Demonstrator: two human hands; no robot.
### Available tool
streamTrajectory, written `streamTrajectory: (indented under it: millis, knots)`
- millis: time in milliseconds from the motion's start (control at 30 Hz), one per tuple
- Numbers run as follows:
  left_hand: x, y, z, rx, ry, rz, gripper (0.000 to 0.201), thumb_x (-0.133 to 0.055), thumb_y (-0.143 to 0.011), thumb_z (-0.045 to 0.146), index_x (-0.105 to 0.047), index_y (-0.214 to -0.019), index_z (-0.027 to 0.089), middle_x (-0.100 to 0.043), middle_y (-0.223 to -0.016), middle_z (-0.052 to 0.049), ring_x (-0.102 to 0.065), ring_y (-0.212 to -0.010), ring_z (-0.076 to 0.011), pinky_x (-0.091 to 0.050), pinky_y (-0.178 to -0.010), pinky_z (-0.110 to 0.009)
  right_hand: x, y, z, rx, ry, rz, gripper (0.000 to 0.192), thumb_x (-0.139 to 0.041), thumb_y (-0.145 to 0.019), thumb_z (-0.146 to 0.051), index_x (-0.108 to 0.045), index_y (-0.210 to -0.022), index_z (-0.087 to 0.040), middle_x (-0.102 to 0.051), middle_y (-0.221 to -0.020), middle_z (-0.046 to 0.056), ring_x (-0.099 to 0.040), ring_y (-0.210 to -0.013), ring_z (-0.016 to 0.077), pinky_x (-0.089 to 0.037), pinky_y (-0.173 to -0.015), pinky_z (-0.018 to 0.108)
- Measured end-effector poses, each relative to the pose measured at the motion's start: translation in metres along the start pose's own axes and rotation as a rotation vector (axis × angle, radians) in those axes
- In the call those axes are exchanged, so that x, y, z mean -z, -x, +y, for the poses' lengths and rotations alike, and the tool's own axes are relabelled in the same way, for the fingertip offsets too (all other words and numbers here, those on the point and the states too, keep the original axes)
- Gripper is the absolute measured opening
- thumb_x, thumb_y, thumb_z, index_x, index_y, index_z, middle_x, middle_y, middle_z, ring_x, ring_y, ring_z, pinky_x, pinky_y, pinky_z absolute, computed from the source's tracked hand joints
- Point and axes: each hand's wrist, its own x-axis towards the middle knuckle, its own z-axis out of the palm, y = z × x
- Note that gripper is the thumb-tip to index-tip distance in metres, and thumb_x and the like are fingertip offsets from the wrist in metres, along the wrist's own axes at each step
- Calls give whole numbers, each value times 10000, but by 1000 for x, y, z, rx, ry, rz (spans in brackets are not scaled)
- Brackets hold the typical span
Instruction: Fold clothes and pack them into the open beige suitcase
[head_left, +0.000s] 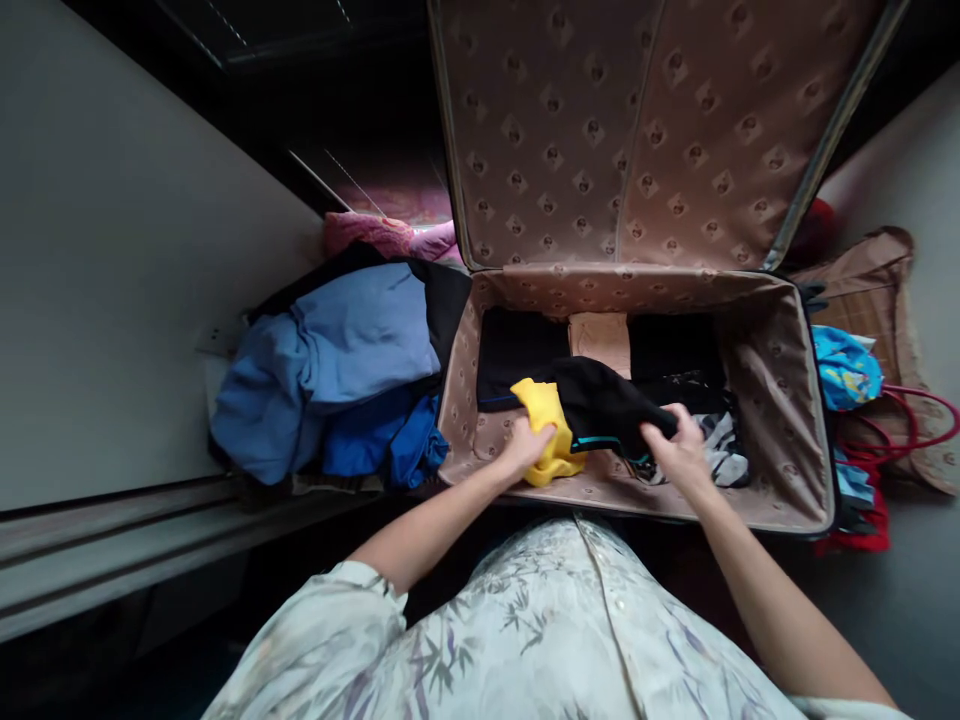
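An open suitcase (780,420) with a brown patterned lining lies in front of me. Over its left half, my left hand (527,447) is closed on a bright yellow cloth (551,465). My right hand (679,450) grips a black garment (600,395) with a turquoise stripe, which stretches from that hand to the yellow cloth. Behind them, folded black clothes (521,335) and a beige folded piece (600,340) lie along the back of the case. Beside my right hand is a grey and white patterned cloth (724,450), partly hidden by it.
The suitcase lid (562,140) stands upright at the back. Left of the case is a heap of blue clothes (360,340), with pink fabric (367,235) behind. To the right are a bright blue bundle (847,368), red straps (922,445) and a brown bag (877,270).
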Motion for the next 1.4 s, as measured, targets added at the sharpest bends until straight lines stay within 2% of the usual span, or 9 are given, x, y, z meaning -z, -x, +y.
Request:
streamTrajectory:
  millis: [167,300,467,600,767,867,967,1167,1400]
  knots:
    - [-33,52,48,11,637,-275,761,-951,-561,488,-662,-1173,140,-739,-1016,-115,-712,-890,-225,-578,-782,-299,-51,39,-47,40,-337,-365,321,-651,-783,-383,-604,-1058,-222,-679,-929,18,-641,-852,186,-559,-757,302]
    - [-21,51,77,62,659,-292,537,-950,-521,320,-706,-955,118,-720,-837,-59,-683,-711,-188,-589,-707,-318,-24,51,-69,78,-491,-542,704,-706,-793,-299,-485,-1460,-247,-600,-1393,90,-609,-1224,234,-544,-1016,369]
    - [1,1,96,-139,460,-500,513,-917,-464,212,-733,-928,96,-731,-832,-65,-699,-755,-221,-574,-719,-304,6,46,-89,145,-456,-652,792,-698,-843,-287,-390,-1574,-296,-499,-1510,111,-581,-1280,250,-581,-986,383]
    - [27,-71,80,-179,232,-205,557,-813,-596,206,-697,-1131,105,-747,-1003,-89,-708,-969,-290,-580,-862,-370,-10,-6,-62,182,-330,-467,546,-602,-893,-329,-537,-1433,-281,-535,-1440,108,-611,-1236,244,-576,-964,377]
    - [58,-142,16,38,-493,378,714,-733,-678,91,-527,-1361,90,-505,-1470,-231,-503,-1367,-366,-448,-1109,-484,0,-116,40,-22,322,-52,582,-608,-831,-338,-537,-1393,-203,-464,-1492,191,-446,-1379,389,-473,-1043,554]
    - [59,-164,-18,109,-666,481,922,-790,-720,167,-327,-1517,144,-316,-1607,-238,-374,-1466,-398,-409,-1134,-556,24,-159,99,-277,546,111,794,-697,-808,-392,-393,-1509,-175,-395,-1519,273,-405,-1375,457,-453,-1004,572]
    - [54,-182,-31,208,-641,550,1049,-868,-713,265,-243,-1541,112,-359,-1554,-277,-434,-1432,-383,-423,-1130,-510,34,-180,131,-405,597,192,857,-756,-796,-405,-361,-1519,-170,-441,-1462,304,-436,-1340,455,-440,-988,530]
    - [56,-203,-29,379,-630,499,777,-868,-730,348,-497,-1379,134,-600,-1278,-213,-581,-1258,-403,-504,-1013,-501,15,-203,130,-441,637,135,682,-671,-845,-337,-433,-1425,-69,-594,-1277,295,-561,-1200,392,-422,-975,472]
    - [45,-188,-25,335,-760,567,512,-852,-743,404,-654,-1190,252,-335,-1502,-145,-401,-1381,-448,-458,-1037,-603,15,-168,99,-197,510,40,386,-603,-777,-335,-600,-1128,-173,-699,-883,100,-645,-836,270,-473,-784,355]
